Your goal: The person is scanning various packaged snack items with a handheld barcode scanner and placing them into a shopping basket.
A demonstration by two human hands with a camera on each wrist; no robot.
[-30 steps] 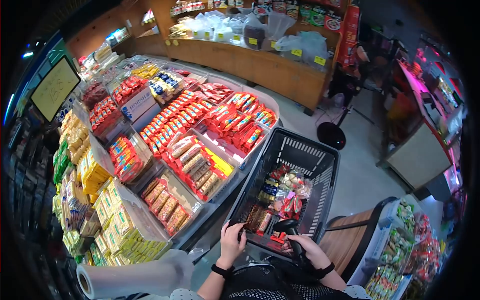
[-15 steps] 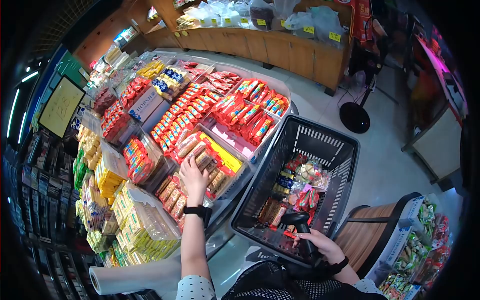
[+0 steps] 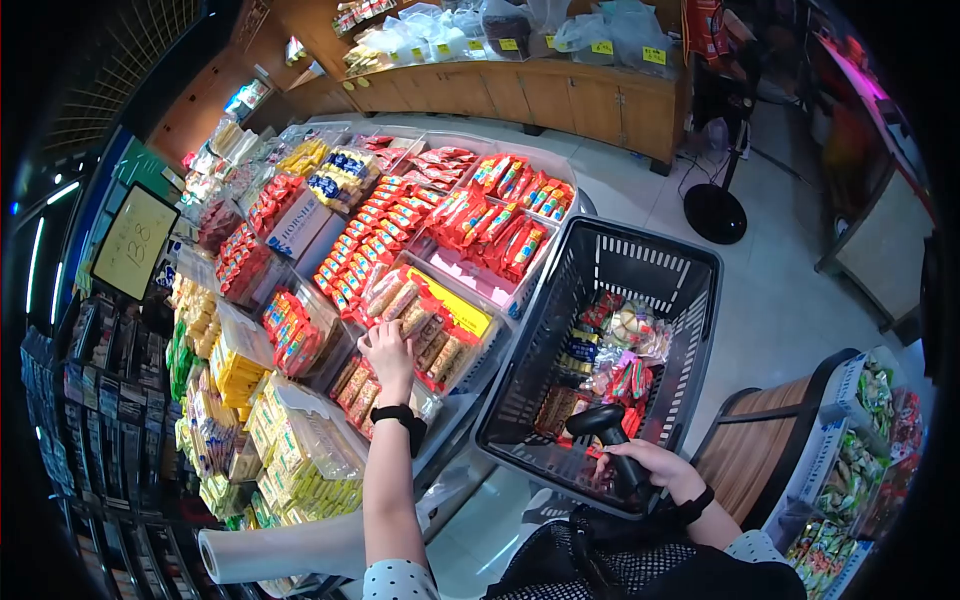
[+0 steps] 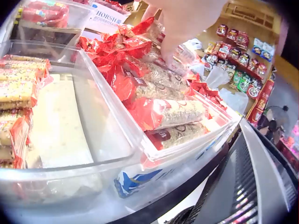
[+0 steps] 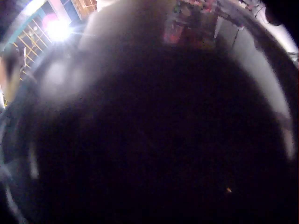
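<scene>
Dozens of red-wrapped grain bars [image 4: 170, 112] are lying packed in a clear plastic bin [image 4: 105, 135], at about eleven o'clock from the person in the head view. The left hand [image 3: 383, 345] is reaching down onto the top of the pile, its fingertips [image 4: 173, 42] touching the wrappers. Whether they are pinching a bar cannot be told. A black wristband [image 3: 398, 415] is sitting on that wrist. At three o'clock from the bin, a black shopping basket [image 3: 700, 285] is carrying assorted snack packets [image 3: 620, 360]. The right hand [image 3: 648, 468] is gripping the basket handle [image 3: 608, 425], fingers curled round it. The right wrist view is showing only dark blur. At seven o'clock from the left hand, a roll of plastic bags [image 3: 290, 550] is lying on its side.
</scene>
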